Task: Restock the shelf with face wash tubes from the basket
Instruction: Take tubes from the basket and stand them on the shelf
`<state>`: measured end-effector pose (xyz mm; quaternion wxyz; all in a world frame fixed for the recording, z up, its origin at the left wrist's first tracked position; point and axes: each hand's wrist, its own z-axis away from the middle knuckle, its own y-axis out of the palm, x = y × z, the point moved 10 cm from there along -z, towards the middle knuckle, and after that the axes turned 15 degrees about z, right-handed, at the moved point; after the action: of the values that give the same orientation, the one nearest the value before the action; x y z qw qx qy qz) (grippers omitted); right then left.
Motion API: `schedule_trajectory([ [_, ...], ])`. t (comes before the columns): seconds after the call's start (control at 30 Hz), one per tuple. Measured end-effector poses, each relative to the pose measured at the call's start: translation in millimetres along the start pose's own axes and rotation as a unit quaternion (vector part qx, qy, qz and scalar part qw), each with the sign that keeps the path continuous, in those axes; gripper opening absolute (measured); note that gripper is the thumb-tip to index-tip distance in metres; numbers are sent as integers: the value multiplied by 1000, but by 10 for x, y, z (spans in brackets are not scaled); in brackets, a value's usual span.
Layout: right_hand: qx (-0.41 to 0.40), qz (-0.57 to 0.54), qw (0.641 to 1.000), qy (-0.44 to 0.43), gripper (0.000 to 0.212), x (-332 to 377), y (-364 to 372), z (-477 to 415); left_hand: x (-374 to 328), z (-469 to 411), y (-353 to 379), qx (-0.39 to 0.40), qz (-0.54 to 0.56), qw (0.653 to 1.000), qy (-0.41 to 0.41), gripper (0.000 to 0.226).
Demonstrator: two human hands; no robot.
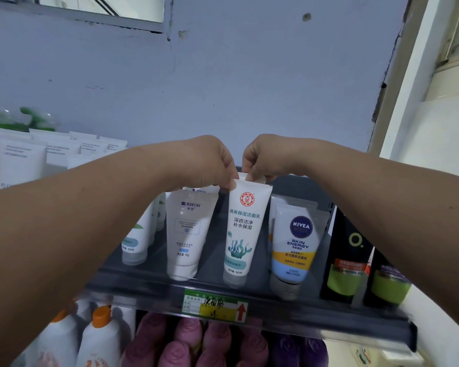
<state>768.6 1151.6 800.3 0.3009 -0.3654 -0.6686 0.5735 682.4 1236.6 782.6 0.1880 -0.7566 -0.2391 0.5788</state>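
The white tube [243, 229] carries a red round seal, teal lettering and a teal seaweed pattern. At its 3 o'clock the Nivea tube [294, 245] is white with a dark blue disc, yellow and pale blue bands and a grey cap, and at 9 o'clock the frosted tube [187, 234] bears blue print. At 6 o'clock the price tag [215, 305] is green and yellow with a red arrow, on the dark grey shelf [316, 320].

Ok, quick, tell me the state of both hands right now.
Left hand: pinches the top edge of the white seaweed tube.
Right hand: pinches the same tube's top edge.
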Motion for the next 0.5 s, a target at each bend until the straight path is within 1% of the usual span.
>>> schedule_trajectory([
  [0.3,-9,27,1000,7,18,4,5,-25,10,25,-17,3,-6,1000,-3,8],
  [0.5,-5,3,1000,13,16,-18,15,-9,-2,10,14,6,0,1000,0,10],
])
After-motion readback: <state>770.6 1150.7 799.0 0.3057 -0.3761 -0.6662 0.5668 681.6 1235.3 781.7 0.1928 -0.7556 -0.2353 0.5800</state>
